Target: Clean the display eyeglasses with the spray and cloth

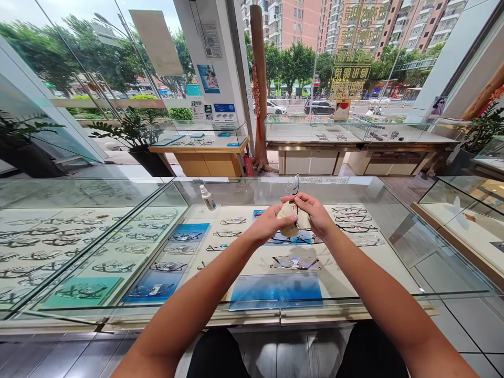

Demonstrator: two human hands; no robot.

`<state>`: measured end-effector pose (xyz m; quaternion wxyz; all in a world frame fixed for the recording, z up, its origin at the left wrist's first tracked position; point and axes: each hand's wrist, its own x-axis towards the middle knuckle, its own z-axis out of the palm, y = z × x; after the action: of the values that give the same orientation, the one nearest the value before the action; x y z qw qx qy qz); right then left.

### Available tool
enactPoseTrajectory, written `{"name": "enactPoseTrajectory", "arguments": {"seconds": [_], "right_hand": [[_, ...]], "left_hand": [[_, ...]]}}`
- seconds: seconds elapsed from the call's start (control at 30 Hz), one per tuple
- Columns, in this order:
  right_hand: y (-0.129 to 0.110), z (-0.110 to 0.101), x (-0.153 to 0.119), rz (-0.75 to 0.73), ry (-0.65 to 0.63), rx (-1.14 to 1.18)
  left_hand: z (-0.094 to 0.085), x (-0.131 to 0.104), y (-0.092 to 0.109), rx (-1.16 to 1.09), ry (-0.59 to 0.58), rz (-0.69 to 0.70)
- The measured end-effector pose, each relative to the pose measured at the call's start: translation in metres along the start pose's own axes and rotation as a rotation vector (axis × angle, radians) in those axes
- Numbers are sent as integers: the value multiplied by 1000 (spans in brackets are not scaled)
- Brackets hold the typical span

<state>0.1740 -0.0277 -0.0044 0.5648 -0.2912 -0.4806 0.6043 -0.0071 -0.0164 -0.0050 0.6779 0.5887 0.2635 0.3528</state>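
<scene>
Above the glass counter my left hand [268, 226] is closed on a cream cloth [290, 230], which is bunched up between my two hands. My right hand [315, 211] is closed beside it, gripping a pair of eyeglasses [292, 185]. One clear lens with a thin rim stands up beyond my fingers. The rest of the frame is hidden by the fingers and the cloth. A small white spray bottle [207, 198] stands upright on the counter, to the left of and beyond my hands.
Under the glass top of the display counter [346, 286] lie rows of eyeglasses [296, 262] and blue display cards [275, 292]. More glass cases [318, 134] stand by the windows. A wooden post [259, 89] rises beyond the counter, and a potted plant [129, 131] stands at the left.
</scene>
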Motion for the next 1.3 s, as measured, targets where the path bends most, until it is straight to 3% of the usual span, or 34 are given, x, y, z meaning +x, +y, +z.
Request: {"name": "enactPoseTrajectory", "arguments": {"seconds": [0.27,0.6,0.7,0.83,0.93,1.3], "right_hand": [[-1,5,-1,-20,10,61],[-3,12,-5,-97,-5,25],[-4,9,-4,-77,2,35],[-6,3,-1,-39,26,44],[-6,0,1,-15,36,67],[-1,4,-1,-8,2,50]], "left_hand": [[16,-3,4,93,171,121],[16,1,-2,36,257,186],[9,3,-2,-10,207,152],[-1,0,2,-42,8,55],[-5,-1,4,1,-68,52],[6,0,2,52,72,48]]}}
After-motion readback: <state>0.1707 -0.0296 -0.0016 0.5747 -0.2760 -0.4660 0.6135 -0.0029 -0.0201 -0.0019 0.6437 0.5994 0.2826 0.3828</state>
